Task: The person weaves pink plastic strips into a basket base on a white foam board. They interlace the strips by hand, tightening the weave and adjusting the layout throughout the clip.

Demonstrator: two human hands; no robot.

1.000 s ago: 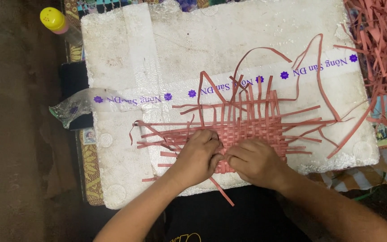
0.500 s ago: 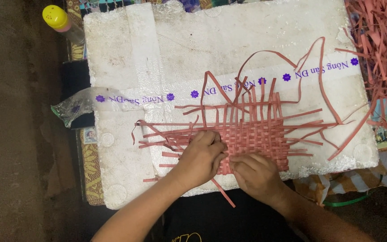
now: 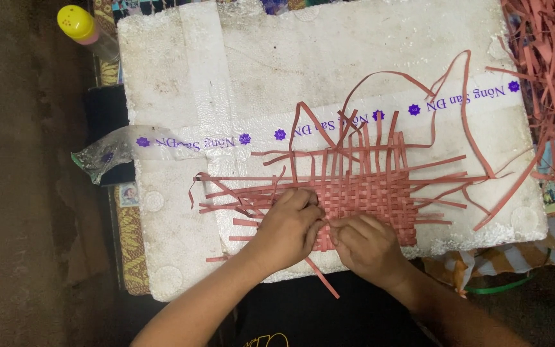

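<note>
Head view: both hands sat on the near edge of the foam box (image 3: 226, 77), close together. Left hand (image 3: 285, 230) lay flat on the woven mat (image 3: 370, 193), fingers pressed together, tips on the mat's left edge. Right hand (image 3: 366, 247) was curled, fingers pinching a strip at the mat's near-left corner. Mat lay on the near-right part of the box, loose strips (image 3: 239, 193) sticking out on all sides. Printed tape (image 3: 258, 136) ran across the box middle. Strip pile (image 3: 547, 58) sat off the far-right corner, yellow-capped bottle (image 3: 85, 29) off the far-left corner.
</note>
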